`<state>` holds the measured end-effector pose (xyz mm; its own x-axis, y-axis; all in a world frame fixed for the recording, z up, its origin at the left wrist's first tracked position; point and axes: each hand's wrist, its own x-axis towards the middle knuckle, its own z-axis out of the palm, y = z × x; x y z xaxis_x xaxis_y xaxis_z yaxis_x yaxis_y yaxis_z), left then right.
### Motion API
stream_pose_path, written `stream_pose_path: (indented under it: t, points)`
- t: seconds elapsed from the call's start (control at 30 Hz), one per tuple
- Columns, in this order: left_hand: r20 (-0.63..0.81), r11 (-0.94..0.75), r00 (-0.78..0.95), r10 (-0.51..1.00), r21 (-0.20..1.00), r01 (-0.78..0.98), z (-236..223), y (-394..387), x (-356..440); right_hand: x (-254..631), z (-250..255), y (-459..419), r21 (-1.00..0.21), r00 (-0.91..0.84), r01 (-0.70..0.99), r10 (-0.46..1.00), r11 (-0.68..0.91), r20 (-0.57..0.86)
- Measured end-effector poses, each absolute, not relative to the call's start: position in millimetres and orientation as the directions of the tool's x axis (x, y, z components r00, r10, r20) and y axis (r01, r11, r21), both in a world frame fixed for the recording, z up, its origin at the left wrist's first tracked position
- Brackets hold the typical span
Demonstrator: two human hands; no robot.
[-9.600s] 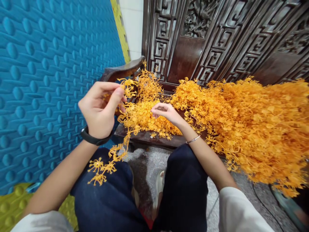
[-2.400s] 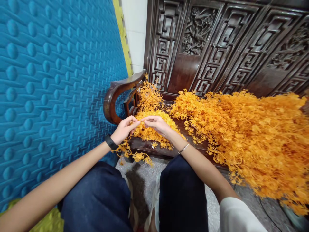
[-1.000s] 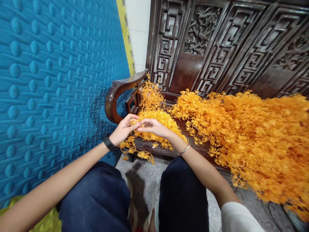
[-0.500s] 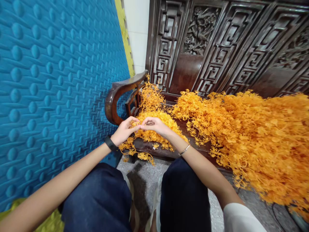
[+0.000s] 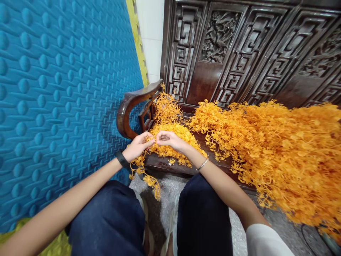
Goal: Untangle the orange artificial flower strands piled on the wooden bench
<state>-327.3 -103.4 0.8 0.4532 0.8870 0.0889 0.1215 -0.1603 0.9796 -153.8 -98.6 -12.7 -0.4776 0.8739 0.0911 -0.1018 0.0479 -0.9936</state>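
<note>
My left hand point(image 5: 138, 145), with a dark band on the wrist, pinches an orange plastic flower strand point(image 5: 152, 182) that hangs below it past the bench's front edge. Thumb and fingertips of my right hand point(image 5: 172, 140) are pinched together close to the left fingertips, at a small orange plastic flower piece mostly hidden by the fingers. Both hands are held over a pile of loose yellow-orange plastic flower pieces point(image 5: 183, 137) on the dark wooden bench point(image 5: 166, 168). One loose piece point(image 5: 172, 161) lies near the bench's front edge.
A large heap of orange flower strands point(image 5: 287, 149) covers the bench's right side. The curved armrest point(image 5: 124, 115) stands left of my hands, beside a blue padded mat point(image 5: 61, 92). Behind is the carved wooden backrest point(image 5: 205, 81). My knees are below, over the grey floor point(image 5: 167, 192).
The flower strand under my left hand hangs lower now, its end dropping toward the floor. My fingertips have shifted slightly, with both hands still close together.
</note>
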Motion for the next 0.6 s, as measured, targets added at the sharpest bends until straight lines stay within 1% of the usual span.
stream_pose_path:
  t: [0.07,0.13,0.2,0.23,0.27,0.33,0.4,0.5,0.6]
  points:
    - [0.100,-0.166,0.426,0.899,0.979,0.122,1.3,-104.7,-327.5,-154.9,-13.0,-96.4,-0.983,-0.438,-0.183,0.895,0.008,0.088]
    - [0.116,-0.171,0.363,0.925,0.977,0.126,-1.0,-103.9,-330.4,-148.6,-11.0,-92.2,-0.962,-0.367,-0.271,0.928,-0.032,0.073]
    - [0.122,-0.165,0.279,0.953,0.977,0.137,-4.7,-101.6,-335.6,-132.6,-6.9,-87.1,-0.953,-0.225,-0.304,0.971,0.010,0.082]
    - [0.122,-0.159,0.247,0.961,0.978,0.138,-6.5,-100.5,-338.5,-121.6,-4.8,-84.6,-0.958,-0.125,-0.278,0.986,0.073,0.112]
    - [0.120,-0.154,0.231,0.966,0.979,0.135,-7.7,-99.6,-341.2,-109.8,-3.1,-82.1,-0.964,-0.015,-0.217,0.987,0.153,0.160]
    - [0.118,-0.150,0.233,0.965,0.980,0.127,-8.5,-99.2,-344.9,-87.3,-2.3,-77.4,-0.956,0.156,-0.031,0.946,0.292,0.284]
    - [0.112,-0.148,0.265,0.958,0.982,0.119,-7.4,-100.2,-345.8,-71.4,-5.5,-72.1,-0.923,0.237,0.141,0.893,0.359,0.384]
    - [0.104,-0.141,0.297,0.949,0.984,0.106,-5.2,-101.7,-343.6,-64.5,-13.7,-63.7,-0.873,0.236,0.325,0.863,0.362,0.446]
    - [0.104,-0.130,0.306,0.946,0.989,0.067,-4.6,-101.3,-340.3,-72.6,-18.4,-57.9,-0.764,0.129,0.536,0.859,0.359,0.495]
